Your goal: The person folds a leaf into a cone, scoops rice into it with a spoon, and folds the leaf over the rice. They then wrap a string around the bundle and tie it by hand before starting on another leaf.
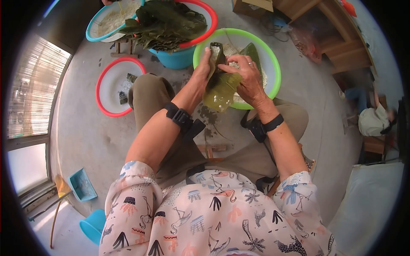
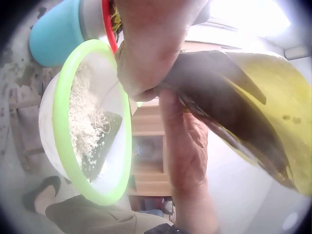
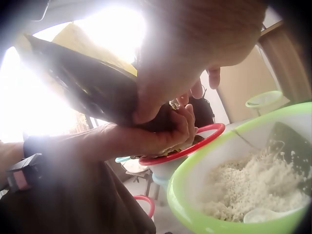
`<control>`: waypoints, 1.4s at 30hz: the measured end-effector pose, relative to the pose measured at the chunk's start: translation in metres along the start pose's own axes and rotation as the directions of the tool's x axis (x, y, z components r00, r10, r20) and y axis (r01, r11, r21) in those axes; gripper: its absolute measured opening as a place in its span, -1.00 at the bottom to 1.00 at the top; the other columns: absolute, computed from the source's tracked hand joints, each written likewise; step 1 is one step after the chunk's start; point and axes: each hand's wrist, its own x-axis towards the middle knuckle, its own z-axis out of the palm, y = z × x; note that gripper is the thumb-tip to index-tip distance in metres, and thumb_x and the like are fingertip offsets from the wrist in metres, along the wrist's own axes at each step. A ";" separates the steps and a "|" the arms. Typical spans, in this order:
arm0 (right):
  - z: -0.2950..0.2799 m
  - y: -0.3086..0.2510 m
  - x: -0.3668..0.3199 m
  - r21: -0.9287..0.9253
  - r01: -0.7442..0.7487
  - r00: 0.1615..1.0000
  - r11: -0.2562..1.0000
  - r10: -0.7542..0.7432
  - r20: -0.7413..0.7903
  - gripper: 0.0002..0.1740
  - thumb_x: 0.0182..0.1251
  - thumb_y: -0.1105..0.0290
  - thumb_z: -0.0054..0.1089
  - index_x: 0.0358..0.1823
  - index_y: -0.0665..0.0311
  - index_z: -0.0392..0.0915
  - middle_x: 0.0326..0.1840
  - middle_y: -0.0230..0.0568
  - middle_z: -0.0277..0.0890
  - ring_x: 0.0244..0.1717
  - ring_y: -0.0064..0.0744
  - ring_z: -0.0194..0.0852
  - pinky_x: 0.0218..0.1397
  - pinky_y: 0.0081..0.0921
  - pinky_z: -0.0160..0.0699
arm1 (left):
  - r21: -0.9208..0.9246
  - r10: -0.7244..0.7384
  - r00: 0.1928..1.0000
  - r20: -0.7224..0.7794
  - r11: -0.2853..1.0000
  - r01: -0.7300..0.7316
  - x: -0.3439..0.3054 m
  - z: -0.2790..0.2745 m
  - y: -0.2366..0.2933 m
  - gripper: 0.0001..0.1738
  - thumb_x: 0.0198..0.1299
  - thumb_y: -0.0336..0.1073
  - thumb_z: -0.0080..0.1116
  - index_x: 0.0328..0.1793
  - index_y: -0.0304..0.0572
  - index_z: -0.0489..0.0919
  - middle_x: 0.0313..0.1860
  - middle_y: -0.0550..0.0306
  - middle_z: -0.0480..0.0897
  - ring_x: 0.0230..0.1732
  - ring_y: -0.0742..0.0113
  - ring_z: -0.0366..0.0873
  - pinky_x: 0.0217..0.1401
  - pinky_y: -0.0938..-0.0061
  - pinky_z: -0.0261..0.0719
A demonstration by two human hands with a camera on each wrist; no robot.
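In the head view, the left hand (image 1: 201, 71) grips a folded leaf cone (image 1: 216, 68) with white rice grains in its mouth, over the left edge of the green-rimmed basin (image 1: 276, 64). The right hand (image 1: 250, 81), fingers bent, pinches the cone from the other side; the leaf's broad end hangs below, dotted with grains. Inside the basin lie rice and a loose leaf (image 1: 252, 54). A stack of leaves (image 1: 171, 23) fills the red-rimmed basin up and to the left; two small leaf-wrapped parcels (image 1: 123, 97) lie in the smaller red-rimmed basin (image 1: 99, 85).

In the left wrist view, the dark cone sticks out between the hands to the right, beside the basin; the rice reaches the basin's left wall.

In the right wrist view, the left hand's fingers curl round the cone from below and the right thumb presses its side. A white spoon (image 3: 265, 215) rests in the rice, near the basin's lower edge.
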 end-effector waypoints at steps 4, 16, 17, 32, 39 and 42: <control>0.017 0.002 -0.003 0.328 -0.133 0.975 0.935 0.182 -0.125 -0.83 0.27 0.35 0.21 -0.17 0.21 0.67 -0.16 -0.20 0.47 -0.06 -0.17 0.44 0.02 -0.30 0.41 | -0.102 0.051 0.994 0.095 0.994 -0.042 0.027 -0.021 -0.013 -0.35 0.42 0.26 -0.21 0.24 -0.17 0.43 0.01 -0.02 0.58 -0.01 0.17 0.61 0.10 0.19 0.64; 0.030 -0.022 0.016 0.585 -0.375 0.762 0.719 0.598 -0.247 -0.87 0.25 0.45 0.26 -0.30 0.39 0.57 -0.27 -0.18 0.43 -0.28 -0.32 0.47 -0.18 -0.46 0.48 | -0.171 0.289 0.915 0.282 0.953 -0.248 0.018 -0.007 -0.012 -0.56 0.43 -0.06 0.04 0.23 -0.24 0.45 0.06 0.08 0.55 0.09 0.25 0.50 0.27 0.22 0.50; 0.031 -0.021 0.017 0.596 -0.363 0.758 0.716 0.599 -0.258 -0.88 0.24 0.47 0.27 -0.30 0.39 0.56 -0.28 -0.20 0.44 -0.29 -0.34 0.47 -0.19 -0.47 0.49 | -0.199 0.289 0.919 0.268 0.950 -0.241 0.016 -0.005 -0.011 -0.58 0.42 -0.08 0.04 0.22 -0.23 0.45 0.05 0.08 0.56 0.07 0.27 0.51 0.26 0.23 0.51; 0.013 -0.019 0.009 0.421 -0.160 0.913 0.893 0.296 -0.281 -0.75 0.10 0.51 0.35 -0.16 0.24 0.58 -0.16 -0.26 0.60 -0.03 -0.18 0.51 0.08 -0.35 0.48 | -0.121 0.089 0.963 0.254 0.991 -0.060 -0.006 0.003 0.005 -0.58 0.40 0.04 0.06 0.02 -0.21 0.49 -0.13 0.10 0.60 -0.15 0.39 0.58 -0.07 0.50 0.62; 0.026 -0.011 0.003 0.439 -0.308 0.875 0.844 0.433 -0.217 -0.79 0.21 0.44 0.28 -0.14 0.25 0.52 -0.20 -0.19 0.53 -0.18 -0.16 0.51 -0.07 -0.33 0.52 | -0.289 0.174 0.936 0.306 0.954 -0.083 0.036 -0.019 -0.013 -0.55 0.41 -0.02 0.04 0.16 -0.25 0.48 0.00 0.02 0.63 -0.11 0.27 0.64 -0.01 0.36 0.67; 0.031 -0.012 0.004 0.470 -0.379 0.822 0.797 0.523 -0.225 -0.84 0.25 0.46 0.25 -0.17 0.26 0.49 -0.23 -0.23 0.49 -0.30 -0.29 0.47 -0.21 -0.41 0.51 | -0.309 0.190 0.941 0.281 0.946 -0.099 0.031 -0.010 -0.012 -0.60 0.40 -0.08 0.07 0.16 -0.20 0.48 0.02 0.04 0.60 -0.04 0.24 0.59 0.13 0.27 0.60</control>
